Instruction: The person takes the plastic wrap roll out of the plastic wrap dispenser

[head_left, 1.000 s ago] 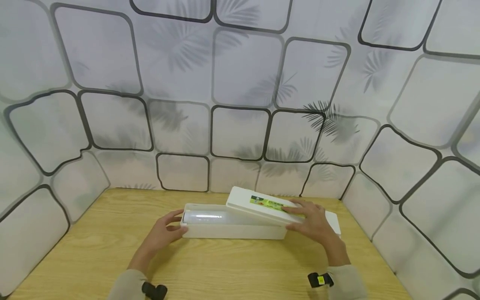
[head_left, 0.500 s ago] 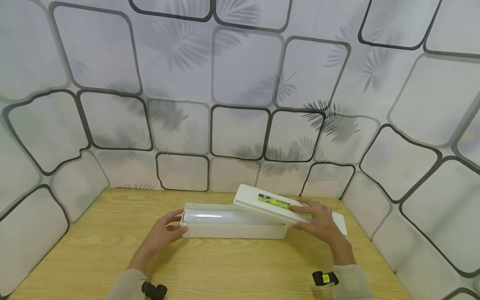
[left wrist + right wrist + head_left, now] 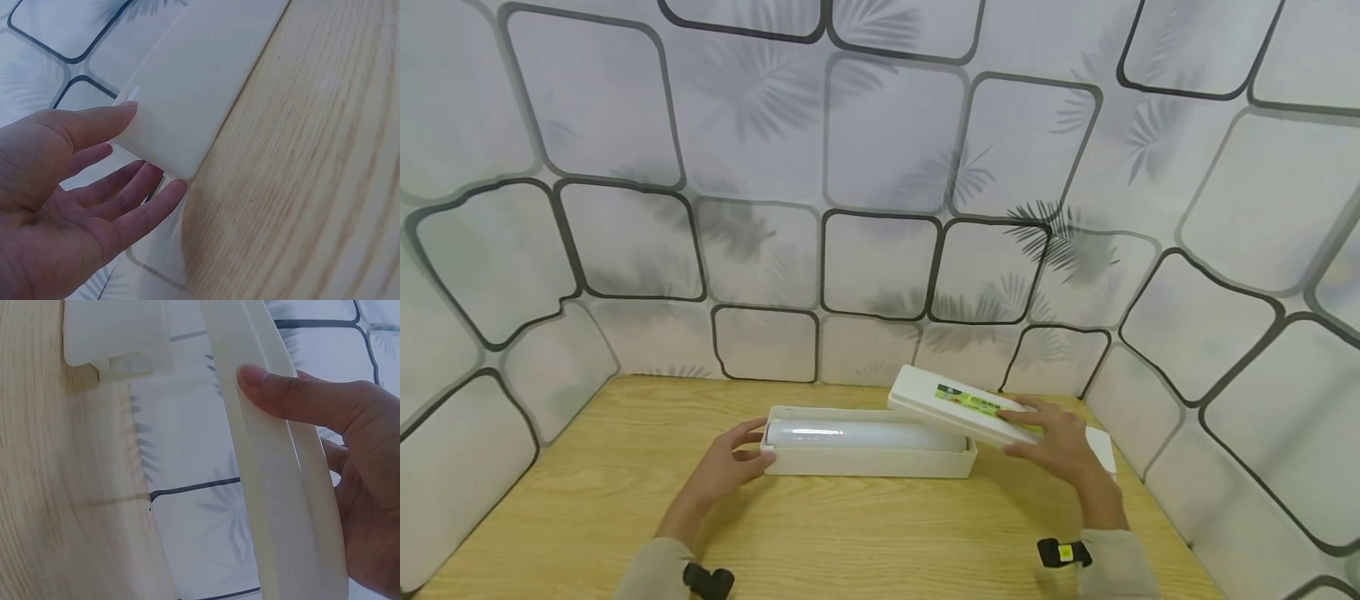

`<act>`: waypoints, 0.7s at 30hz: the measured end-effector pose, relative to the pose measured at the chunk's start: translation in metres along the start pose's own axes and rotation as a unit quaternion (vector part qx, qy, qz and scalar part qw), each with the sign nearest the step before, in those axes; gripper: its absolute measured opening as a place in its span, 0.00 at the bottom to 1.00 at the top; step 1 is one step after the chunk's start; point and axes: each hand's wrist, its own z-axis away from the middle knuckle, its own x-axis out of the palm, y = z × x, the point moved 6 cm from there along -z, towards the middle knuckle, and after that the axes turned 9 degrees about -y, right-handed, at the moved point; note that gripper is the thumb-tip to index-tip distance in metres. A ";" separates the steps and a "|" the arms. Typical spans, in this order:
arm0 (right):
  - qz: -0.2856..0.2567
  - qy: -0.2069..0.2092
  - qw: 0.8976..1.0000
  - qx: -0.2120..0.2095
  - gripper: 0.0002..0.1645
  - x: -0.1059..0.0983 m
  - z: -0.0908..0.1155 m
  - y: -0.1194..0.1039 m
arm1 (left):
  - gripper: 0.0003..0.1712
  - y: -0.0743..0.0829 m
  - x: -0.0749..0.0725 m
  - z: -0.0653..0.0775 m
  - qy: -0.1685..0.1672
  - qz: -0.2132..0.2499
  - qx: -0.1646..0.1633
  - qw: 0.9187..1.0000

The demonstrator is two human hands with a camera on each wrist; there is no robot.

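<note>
A long white box (image 3: 872, 464) stands on the table with its top uncovered. Inside it lies a shiny roll of cling film (image 3: 857, 434). My left hand (image 3: 722, 468) holds the box's left end, thumb on the front wall and fingers around the end, as the left wrist view shows too. Tilted above and to the right of the box is its long white lid (image 3: 919, 392), which carries a green label. My right hand (image 3: 1057, 443) grips this lid across its width. In the right wrist view the thumb presses on the lid's side (image 3: 275, 481) while the other fingers are mostly hidden behind it.
The wood-grain table (image 3: 850, 542) runs back to a patterned cloth (image 3: 880, 267) with dark rounded outlines and leaf prints, which also closes off both sides. A black strap with a small camera sits on each wrist.
My right hand has drawn the lid to the right, uncovering more of the roll and the box's right end. The left hand and the box have stayed in place.
</note>
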 end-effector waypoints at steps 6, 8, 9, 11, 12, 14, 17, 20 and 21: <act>0.009 0.002 1.000 0.009 0.31 -0.005 0.004 0.010 | 0.40 -0.001 0.000 0.000 -0.002 0.001 0.001 1.000; 0.010 -0.001 1.000 0.015 0.31 -0.006 0.005 0.014 | 0.40 -0.001 0.000 0.000 -0.002 -0.001 0.001 1.000; 0.015 -0.002 1.000 0.019 0.31 -0.006 0.005 0.016 | 0.40 -0.001 0.000 -0.001 -0.002 -0.004 0.002 1.000; 0.021 -0.008 0.999 0.027 0.31 -0.007 0.006 0.019 | 0.40 -0.001 0.000 -0.001 -0.003 -0.006 0.002 1.000; 0.023 -0.010 0.999 0.030 0.31 -0.007 0.007 0.020 | 0.40 -0.001 0.000 -0.001 -0.003 -0.007 0.002 1.000; 0.024 -0.012 0.999 0.036 0.31 -0.008 0.008 0.023 | 0.40 -0.001 0.000 -0.001 -0.003 -0.006 0.001 1.000; 0.026 -0.012 0.999 0.043 0.31 -0.009 0.009 0.028 | 0.39 0.000 0.000 -0.001 0.000 -0.008 -0.001 1.000; 0.031 -0.013 0.998 0.050 0.31 -0.009 0.012 0.034 | 0.39 0.000 0.000 -0.001 0.002 -0.012 -0.004 1.000; 0.032 -0.013 0.998 0.053 0.32 -0.009 0.012 0.036 | 0.39 0.000 0.000 -0.001 0.002 -0.013 -0.006 1.000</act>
